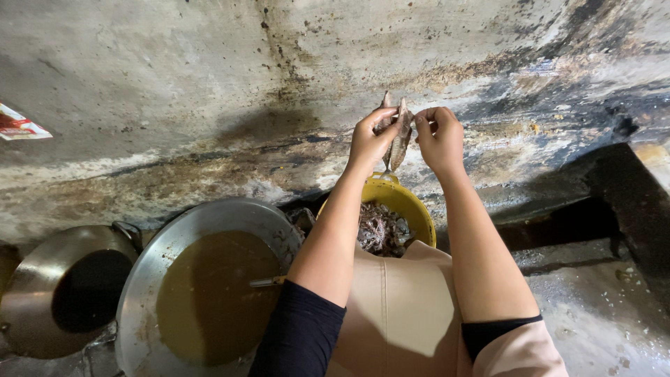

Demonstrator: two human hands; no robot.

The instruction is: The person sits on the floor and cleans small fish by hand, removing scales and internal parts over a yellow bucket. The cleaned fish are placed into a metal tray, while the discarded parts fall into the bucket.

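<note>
A stained, blackened concrete wall (209, 91) fills most of the view, streaked with soot and grease down to a dark ledge on the right. Below it sits a wide metal basin (150, 279) holding murky brown liquid, with a metal handle poking out of it near the person's left elbow. To the left of that stands a smaller steel wok (38, 279) with dark liquid in its middle. Just right of the basin, partly hidden by the forearms, is a yellow plastic bowl (412, 209) heaped with what look like small dark fish or scraps. Above the bowl, raised against the wall, the left hand (370, 139) and right hand (440, 136) meet around one small fish (399, 143), which hangs head-down between them. The left fingers are pinched on its upper part from one side; the right fingers are curled and gripping near the top from the other side. A scrap of red and white wrapper (17, 124) clings to the wall at the far left.
</note>
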